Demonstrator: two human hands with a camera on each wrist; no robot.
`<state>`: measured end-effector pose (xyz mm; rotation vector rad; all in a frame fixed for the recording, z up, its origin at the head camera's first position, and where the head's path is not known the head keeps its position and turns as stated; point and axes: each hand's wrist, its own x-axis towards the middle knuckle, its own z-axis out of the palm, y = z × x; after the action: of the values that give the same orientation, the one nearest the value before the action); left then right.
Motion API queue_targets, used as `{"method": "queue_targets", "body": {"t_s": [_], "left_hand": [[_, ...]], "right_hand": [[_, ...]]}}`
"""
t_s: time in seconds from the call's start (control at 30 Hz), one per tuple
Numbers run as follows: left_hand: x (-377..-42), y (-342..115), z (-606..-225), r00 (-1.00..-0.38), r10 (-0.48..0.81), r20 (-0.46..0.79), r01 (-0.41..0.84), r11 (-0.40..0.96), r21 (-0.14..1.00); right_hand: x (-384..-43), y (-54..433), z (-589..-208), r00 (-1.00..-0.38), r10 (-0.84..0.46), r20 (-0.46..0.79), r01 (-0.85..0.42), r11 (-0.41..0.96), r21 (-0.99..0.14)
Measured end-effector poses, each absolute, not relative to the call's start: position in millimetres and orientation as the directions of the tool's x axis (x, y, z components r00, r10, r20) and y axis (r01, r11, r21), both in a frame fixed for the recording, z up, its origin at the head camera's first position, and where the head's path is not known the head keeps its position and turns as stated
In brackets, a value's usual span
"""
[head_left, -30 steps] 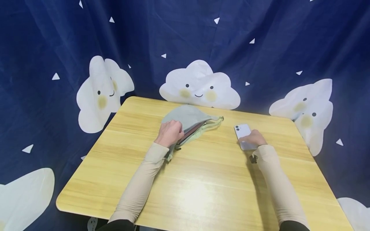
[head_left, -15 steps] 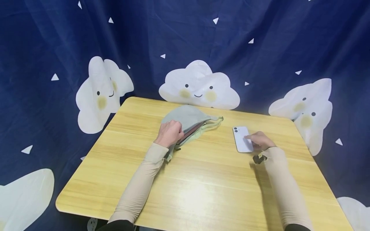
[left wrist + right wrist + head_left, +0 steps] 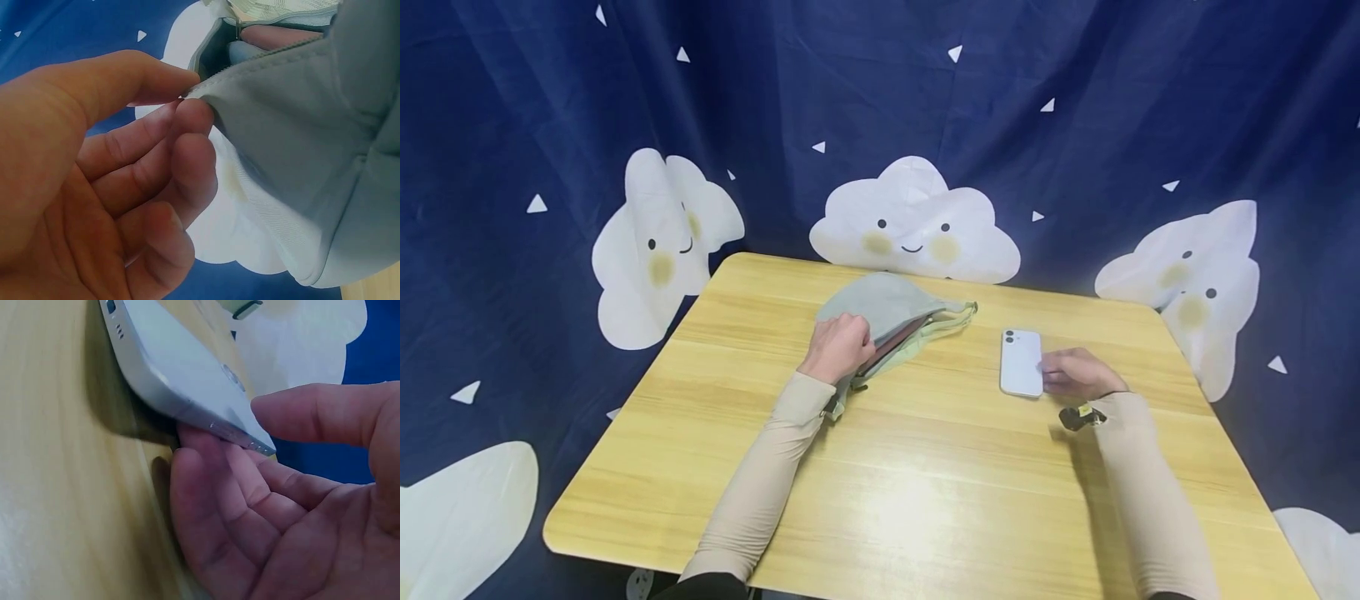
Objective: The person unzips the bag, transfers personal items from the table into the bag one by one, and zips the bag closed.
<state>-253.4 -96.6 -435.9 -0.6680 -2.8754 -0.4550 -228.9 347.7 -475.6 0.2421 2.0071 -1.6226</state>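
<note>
My left hand (image 3: 838,346) pinches the edge of an unzipped grey waist bag (image 3: 880,296) lying toward the back of the table. In the left wrist view, thumb and forefinger meet at the zip edge of the bag (image 3: 281,106); something pinkish and something pale blue show inside. To the right lies a pale smartphone (image 3: 1021,364), its back with two camera lenses facing up. My right hand (image 3: 1081,372) grips its right edge. The right wrist view has the fingers (image 3: 206,487) tucked under the smartphone (image 3: 181,369) and the thumb at its upper edge.
Both lie on a wood-grain table (image 3: 880,475) with rounded corners. Behind it hangs a dark blue curtain (image 3: 760,100) printed with white clouds. The bag's pale green strap and buckle (image 3: 972,308) reach toward the smartphone.
My right hand has drawn back from on top of the smartphone to its right edge, and the smartphone has turned straighter and shifted slightly left. My left hand keeps its hold on the bag.
</note>
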Motion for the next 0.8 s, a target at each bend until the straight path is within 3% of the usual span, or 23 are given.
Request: {"method": "queue_targets", "body": {"t_s": [0.4,0.8], "left_hand": [[-253,-96,-436,-0.887,0.406,0.22,0.455,0.85,0.266],[-253,-96,-437,-0.888,0.405,0.219,0.453,0.851,0.264]], "right_hand": [[-224,343,-482,-0.847,-0.144,-0.512,0.502,0.102,-0.859],[-221,342,-487,-0.859,-0.135,-0.495,0.495,0.036,-0.868]]}}
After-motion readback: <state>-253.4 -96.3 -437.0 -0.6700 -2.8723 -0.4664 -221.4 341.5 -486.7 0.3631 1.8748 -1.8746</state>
